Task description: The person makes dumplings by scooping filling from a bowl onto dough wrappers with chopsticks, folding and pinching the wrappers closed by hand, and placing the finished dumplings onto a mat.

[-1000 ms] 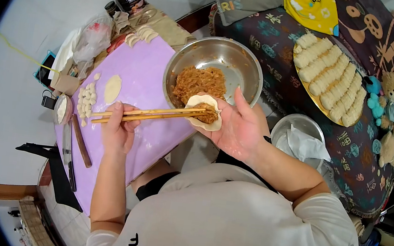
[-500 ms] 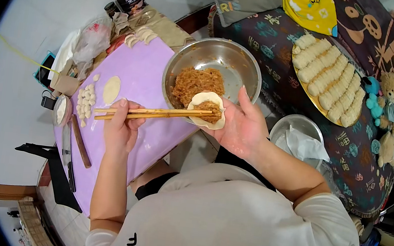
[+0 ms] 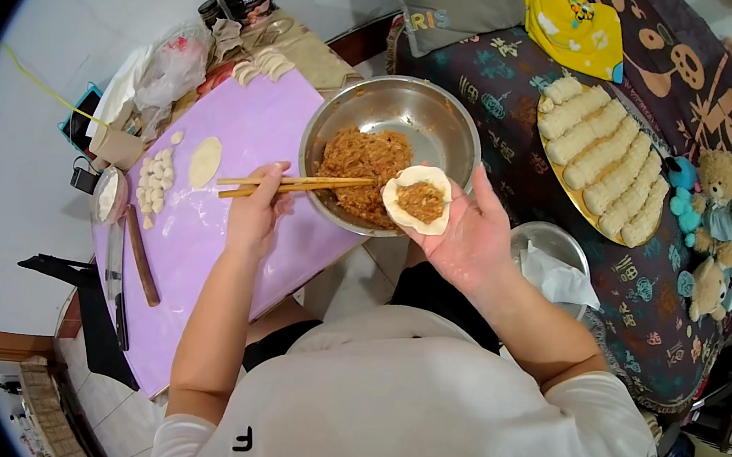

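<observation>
My left hand [image 3: 259, 214] grips a pair of wooden chopsticks [image 3: 298, 184], their tips over the meat filling [image 3: 366, 159] in a large metal bowl [image 3: 472, 141]. In my right hand [image 3: 470, 242], palm up with the thumb spread, rests a round dough wrapper [image 3: 393, 203] with a lump of filling [image 3: 420, 201] at its centre. The chopsticks are apart from that lump. The wrapper is beside the bowl's near right rim and partly overlaps it in view. The fingers under the wrapper are mostly hidden.
On the purple mat [image 3: 258, 136] lie a flat wrapper [image 3: 205, 162], dough pieces [image 3: 154, 182], a rolling pin [image 3: 142, 259], a knife [image 3: 115, 270] and folded dumplings [image 3: 269, 63]. A tray of dumplings [image 3: 602, 158], stuffed toys [image 3: 714, 219] and a smaller metal bowl [image 3: 580, 303] are at right.
The chopsticks have come off the filling in the wrapper and moved left over the bowl's filling. My right hand has shifted slightly right with the wrapper. My left hand has risen slightly.
</observation>
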`<state>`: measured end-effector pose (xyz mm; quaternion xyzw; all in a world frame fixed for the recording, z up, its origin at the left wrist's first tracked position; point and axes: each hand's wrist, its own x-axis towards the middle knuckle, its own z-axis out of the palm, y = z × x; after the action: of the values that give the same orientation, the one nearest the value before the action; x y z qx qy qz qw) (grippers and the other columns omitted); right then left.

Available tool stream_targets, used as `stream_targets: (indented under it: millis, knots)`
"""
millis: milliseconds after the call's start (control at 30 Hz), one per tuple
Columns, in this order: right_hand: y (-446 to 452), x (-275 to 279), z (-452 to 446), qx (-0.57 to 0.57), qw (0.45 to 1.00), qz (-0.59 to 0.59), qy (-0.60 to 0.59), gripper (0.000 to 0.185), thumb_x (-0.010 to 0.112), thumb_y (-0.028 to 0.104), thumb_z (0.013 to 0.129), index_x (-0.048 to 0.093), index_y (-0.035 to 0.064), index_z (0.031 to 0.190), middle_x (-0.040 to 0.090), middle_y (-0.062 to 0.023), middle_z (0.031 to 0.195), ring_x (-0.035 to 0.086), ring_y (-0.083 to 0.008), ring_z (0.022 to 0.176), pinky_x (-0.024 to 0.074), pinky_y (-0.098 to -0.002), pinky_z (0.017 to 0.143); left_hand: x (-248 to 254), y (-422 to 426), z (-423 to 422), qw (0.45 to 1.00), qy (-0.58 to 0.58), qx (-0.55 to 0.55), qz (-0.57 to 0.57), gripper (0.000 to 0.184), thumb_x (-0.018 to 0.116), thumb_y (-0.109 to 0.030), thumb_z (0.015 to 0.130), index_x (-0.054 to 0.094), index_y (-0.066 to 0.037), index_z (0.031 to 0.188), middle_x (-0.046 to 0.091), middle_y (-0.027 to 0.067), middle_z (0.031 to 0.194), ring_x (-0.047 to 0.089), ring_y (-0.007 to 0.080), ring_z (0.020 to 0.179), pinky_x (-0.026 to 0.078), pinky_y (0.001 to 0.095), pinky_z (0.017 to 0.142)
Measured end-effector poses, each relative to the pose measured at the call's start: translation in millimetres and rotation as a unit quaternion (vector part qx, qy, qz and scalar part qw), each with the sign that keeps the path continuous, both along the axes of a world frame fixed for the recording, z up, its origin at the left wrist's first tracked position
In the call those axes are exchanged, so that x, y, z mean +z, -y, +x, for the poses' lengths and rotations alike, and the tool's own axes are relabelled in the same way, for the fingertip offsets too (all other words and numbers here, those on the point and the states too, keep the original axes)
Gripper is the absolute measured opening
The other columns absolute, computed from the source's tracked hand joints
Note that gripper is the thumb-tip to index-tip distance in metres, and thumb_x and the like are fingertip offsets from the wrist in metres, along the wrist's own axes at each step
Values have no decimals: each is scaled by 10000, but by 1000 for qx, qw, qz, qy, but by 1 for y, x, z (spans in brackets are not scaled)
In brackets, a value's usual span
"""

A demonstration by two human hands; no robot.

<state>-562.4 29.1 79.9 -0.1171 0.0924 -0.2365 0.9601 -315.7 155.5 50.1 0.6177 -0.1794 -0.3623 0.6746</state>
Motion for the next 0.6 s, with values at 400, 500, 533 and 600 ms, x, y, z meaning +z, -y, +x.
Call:
stream_targets:
  millis: [400, 500, 533, 600]
  knots:
    - [-44, 8, 39, 137, 990, -12, 34, 643, 265, 544, 969, 349, 40, 1360, 460, -99, 1326, 438, -223, 1231, 351, -401, 1020, 39, -57, -65, 672, 722, -109, -124, 262, 736, -3, 660, 674, -95, 897, 547, 85, 982, 537, 240, 842, 446, 316, 704]
    - [-54, 12, 45, 155, 987, -21, 39, 632, 236, 537, 974, 338, 47, 1361, 454, -95, 1323, 413, -220, 1245, 342, -404, 1024, 35, -58, -60, 657, 734, -96, -144, 301, 724, -18, 653, 695, -116, 937, 571, 60, 1024, 547, 245, 848, 432, 348, 733]
    - [-56, 10, 47, 163, 985, -29, 43, 599, 264, 507, 980, 341, 48, 1357, 455, -95, 1315, 422, -217, 1237, 355, -400, 1014, 36, -59, -59, 655, 736, -92, -146, 296, 718, -15, 652, 692, -115, 929, 569, 66, 1035, 547, 248, 854, 431, 349, 741]
    - [-59, 6, 48, 177, 982, -43, 49, 535, 321, 447, 990, 348, 51, 1349, 459, -94, 1301, 440, -209, 1221, 382, -393, 996, 40, -61, -59, 650, 740, -86, -150, 286, 707, -7, 648, 686, -113, 913, 565, 77, 1057, 546, 256, 866, 429, 351, 755]
